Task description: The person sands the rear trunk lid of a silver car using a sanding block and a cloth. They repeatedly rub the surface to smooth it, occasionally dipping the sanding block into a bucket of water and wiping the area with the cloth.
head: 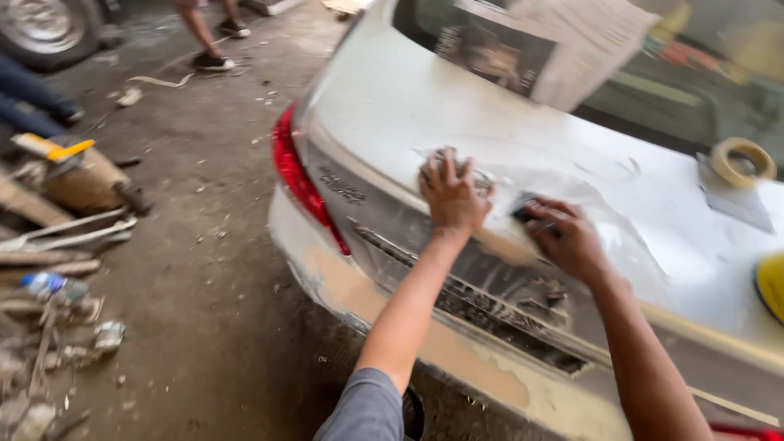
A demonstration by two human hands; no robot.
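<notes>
Landmark: one white car boot lid [457, 114], dusty and sanded.
Left hand [452, 194]: fingers spread, pressing one greyish sanding pad [478, 178] flat on the lid's rear edge.
Right hand [565, 237]: just beside the left, closed around one dark block [524, 209] on the lid.
Tape: one roll [741, 160] on the lid, well right of both hands.
Tail lamp: one red lamp [298, 175] at the lid's left corner.
Newspaper: one sheet [539, 41] above the lid, over the rear glass.

Left hand [452, 194] lay flat on the white car boot lid [392, 106], pressing a sanding pad [478, 176]. Right hand [563, 237], just beside it, gripped a dark block [523, 208]. Tape roll [741, 161] rested far right.
</notes>
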